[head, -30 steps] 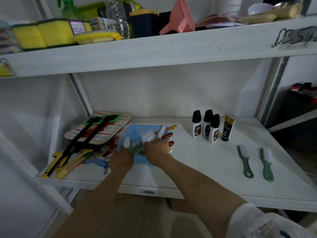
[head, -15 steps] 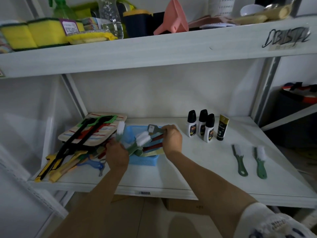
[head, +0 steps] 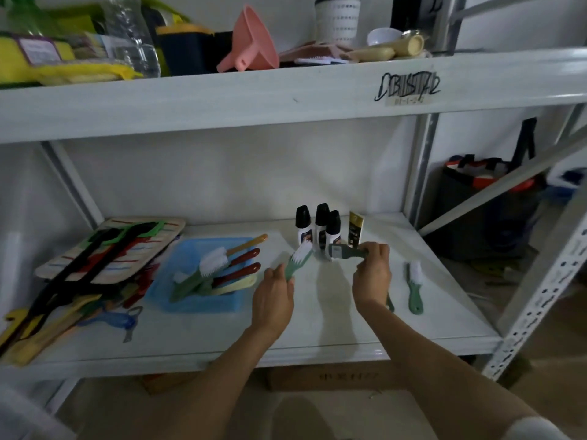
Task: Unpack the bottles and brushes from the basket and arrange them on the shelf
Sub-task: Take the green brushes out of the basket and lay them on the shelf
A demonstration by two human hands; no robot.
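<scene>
A blue basket (head: 178, 293) sits on the white shelf (head: 317, 328) and holds several brushes (head: 216, 265) with green, red and cream handles. My left hand (head: 274, 295) grips a green brush (head: 298, 258) by its handle, bristles up, right of the basket. My right hand (head: 371, 274) holds a dark green brush (head: 344, 251) sideways in front of three black-capped bottles (head: 320, 230) and a gold-and-black tube (head: 355, 228). One green brush (head: 415, 287) lies flat at the right; another lies partly hidden under my right wrist.
A striped board (head: 111, 249) with black and green utensils rests at the left, over a pile of coloured tools. The upper shelf carries sponges, a clear bottle and a pink funnel (head: 254, 42). A metal upright (head: 422, 166) stands at the right.
Both hands have lifted out of the basket and moved right, each carrying a brush. The right hand now sits in front of the bottles.
</scene>
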